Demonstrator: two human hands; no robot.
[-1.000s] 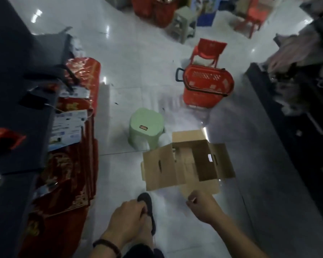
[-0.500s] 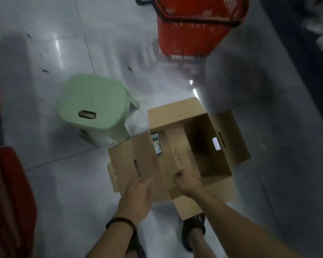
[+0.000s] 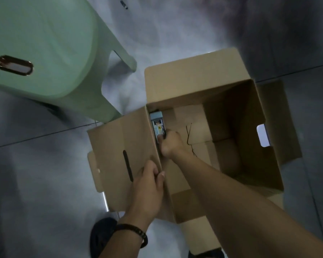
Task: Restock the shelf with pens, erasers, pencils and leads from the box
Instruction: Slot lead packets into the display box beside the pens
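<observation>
An open brown cardboard box [image 3: 231,101] stands on the grey floor with its flaps spread out. Inside, against the left wall, stands a small blue-grey packet [image 3: 157,123] with a yellow and black label. My right hand [image 3: 171,144] reaches down into the box, its fingers closed around the lower end of that packet. My left hand [image 3: 147,185] grips the top edge of the box's left wall, beside the left flap [image 3: 119,157]. The remaining box floor looks bare apart from a thin dark string.
A pale green plastic stool [image 3: 45,53] stands just left of and behind the box. My dark sandal [image 3: 101,235] is on the floor below the left flap. Grey tiled floor surrounds the box.
The view has dropped from the shop aisle to close over the box. My right hand went into the box and closed on the packet; my left hand took the wall edge.
</observation>
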